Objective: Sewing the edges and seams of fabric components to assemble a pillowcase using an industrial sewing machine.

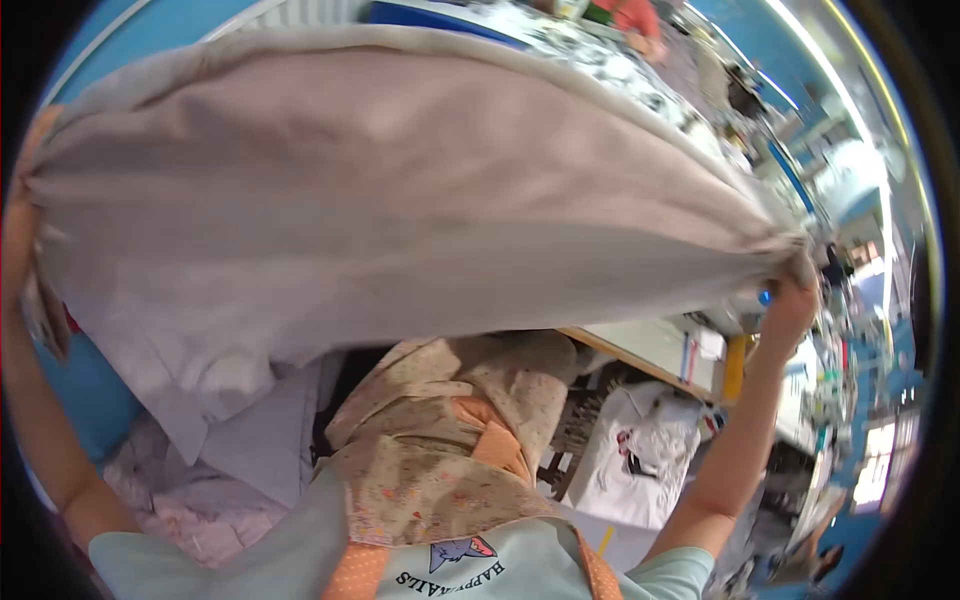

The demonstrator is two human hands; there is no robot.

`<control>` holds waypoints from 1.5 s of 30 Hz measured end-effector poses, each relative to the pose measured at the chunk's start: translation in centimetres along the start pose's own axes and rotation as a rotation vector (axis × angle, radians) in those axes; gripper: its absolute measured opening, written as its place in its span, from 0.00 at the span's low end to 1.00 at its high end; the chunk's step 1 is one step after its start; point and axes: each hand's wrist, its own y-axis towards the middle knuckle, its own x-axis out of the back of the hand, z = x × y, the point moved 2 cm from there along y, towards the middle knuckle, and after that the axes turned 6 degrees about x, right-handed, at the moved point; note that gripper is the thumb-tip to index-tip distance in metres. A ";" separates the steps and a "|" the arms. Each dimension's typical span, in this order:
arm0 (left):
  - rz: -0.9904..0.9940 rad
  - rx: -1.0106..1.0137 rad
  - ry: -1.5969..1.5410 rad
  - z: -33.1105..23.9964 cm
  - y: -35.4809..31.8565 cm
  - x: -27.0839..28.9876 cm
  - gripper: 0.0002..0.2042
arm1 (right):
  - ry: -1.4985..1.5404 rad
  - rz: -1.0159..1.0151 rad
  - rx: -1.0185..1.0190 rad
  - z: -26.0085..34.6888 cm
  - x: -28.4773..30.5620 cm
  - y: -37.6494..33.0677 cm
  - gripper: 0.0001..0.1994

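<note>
A large pale pinkish-white cloth is stretched wide and billowing in front of me, slightly blurred by motion. My left hand is closed on its left end at the far left rim, with some fingers hidden. At the right, my right hand grips a bunched corner, and folds run out from it. Both arms are raised and spread apart. The cloth's lower left part hangs down in loose folds. Below it shows my floral apron with orange straps.
A white worktable with a wooden edge stands beyond the cloth, right of centre. A white printed garment lies to my right. Pinkish fabric is piled at lower left. Another person's red sleeve shows at the far side, near patterned fabric.
</note>
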 end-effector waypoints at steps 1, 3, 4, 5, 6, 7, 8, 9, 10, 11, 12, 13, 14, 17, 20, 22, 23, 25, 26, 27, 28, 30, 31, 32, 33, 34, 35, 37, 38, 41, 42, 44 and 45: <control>0.085 -0.036 -0.044 -1.0 0.2 -2.6 0.10 | 0.043 -0.064 -0.126 -2.6 4.6 1.0 0.14; 0.236 -0.102 -0.118 -2.2 0.2 -6.3 0.10 | 0.214 -0.222 -0.034 -6.3 12.8 2.2 0.14; 0.305 -0.122 -0.146 -2.4 0.1 -7.8 0.11 | 0.138 -0.258 -0.102 -7.8 15.6 1.4 0.14; 0.296 -0.116 -0.129 -2.4 -0.1 -9.0 0.11 | 0.097 -0.269 -0.147 -8.8 17.9 -0.2 0.14; 0.454 -0.111 -0.175 -2.1 -0.6 -10.4 0.11 | -0.111 -0.087 -0.142 -9.4 18.7 -3.1 0.14; 0.469 -0.079 -0.157 -1.5 -1.2 -11.7 0.11 | -0.372 0.090 -0.161 -9.7 18.4 -7.3 0.14; 0.671 -0.026 -0.165 -0.4 -2.2 -13.5 0.12 | -0.149 0.179 -0.392 -10.6 16.4 -11.7 0.12; 0.852 0.041 -0.157 1.1 -3.5 -15.4 0.12 | 0.185 0.237 -0.624 -11.0 14.3 -16.1 0.11; 0.951 0.077 -0.074 3.0 -5.3 -16.9 0.11 | -0.052 0.481 -0.372 -10.1 11.6 -20.8 0.09; 1.038 0.089 0.010 5.2 -7.3 -18.4 0.10 | 0.028 0.614 -0.212 -8.9 8.5 -25.2 0.12; 1.050 0.067 0.164 7.6 -9.1 -19.5 0.09 | 0.097 0.763 -0.443 -8.3 6.3 -28.9 0.17; 1.086 0.048 0.353 10.2 -10.6 -20.6 0.07 | 0.215 0.900 -0.378 -7.2 3.9 -31.3 0.19; 1.074 0.020 0.333 12.5 -11.5 -21.7 0.07 | 0.227 0.975 -0.384 -6.2 1.9 -33.2 0.19; 0.709 0.322 0.275 16.2 -12.6 -24.4 0.07 | 0.355 1.063 -0.486 -4.2 -2.5 -34.4 0.16; 0.749 0.133 0.454 11.1 -13.1 -28.6 0.12 | 0.248 0.912 -0.211 -2.6 -4.8 -33.0 0.13; 0.817 -0.096 0.048 3.2 -14.0 -31.8 0.27 | 0.270 0.979 -0.329 -2.2 -5.7 -32.5 0.13; 0.807 -0.214 -0.129 -1.2 -14.7 -33.1 0.32 | 0.256 0.947 -0.260 -1.9 -5.8 -32.2 0.11; 0.869 -0.394 -0.363 -9.5 -16.4 -35.1 0.33 | 0.232 0.896 -0.233 -1.1 -6.4 -31.7 0.11; 0.913 -0.480 -0.469 -13.0 -17.0 -35.9 0.33 | 0.275 0.889 -0.199 -0.6 -6.4 -31.4 0.10; 0.939 -0.551 -0.502 -15.9 -17.6 -36.6 0.32 | 0.326 0.847 -0.140 0.0 -6.3 -31.1 0.10; 1.041 -0.537 -0.562 -17.9 -17.7 -37.2 0.28 | 0.308 0.872 -0.189 0.2 -6.1 -31.0 0.10; 1.156 -0.574 -0.583 -20.3 -17.9 -37.8 0.24 | 0.410 0.745 -0.182 0.5 -5.3 -30.5 0.10; 1.180 -0.511 -0.591 -20.8 -17.8 -38.0 0.19 | 0.395 0.727 -0.208 0.4 -4.9 -30.4 0.10; 1.229 -0.434 -0.571 -20.9 -17.9 -38.1 0.14 | 0.422 0.750 -0.234 0.2 -4.6 -30.5 0.10; 1.230 -0.466 -0.597 -20.9 -18.0 -38.1 0.14 | 0.433 0.776 -0.262 -0.1 -4.2 -30.7 0.10; 1.226 -0.400 -0.626 -20.7 -18.0 -38.2 0.11 | 0.423 0.797 -0.289 -0.3 -4.2 -30.9 0.10; 1.221 -0.339 -0.647 -20.4 -18.2 -38.3 0.08 | 0.441 0.781 -0.313 -0.6 -4.0 -31.2 0.10; 1.218 -0.303 -0.669 -20.0 -18.6 -38.5 0.06 | 0.598 0.745 -0.367 -1.1 -3.8 -31.8 0.13; 1.283 -0.187 -0.621 -19.6 -18.9 -38.9 0.05 | 0.611 0.793 -0.399 -1.5 -3.7 -32.2 0.17; 1.403 0.014 -0.548 -18.8 -19.1 -39.9 0.03 | 0.500 1.030 -0.490 -2.2 -4.0 -33.1 0.19; 1.401 0.060 -0.540 -18.5 -18.9 -40.0 0.04 | 0.485 1.122 -0.508 -2.5 -4.2 -33.1 0.19; 1.444 0.119 -0.564 -18.0 -18.3 -40.1 0.05 | 0.650 0.958 -0.518 -2.8 -3.9 -32.8 0.20; 1.469 0.108 -0.525 -17.8 -18.2 -40.0 0.05 | 0.713 0.936 -0.585 -2.9 -3.5 -32.9 0.20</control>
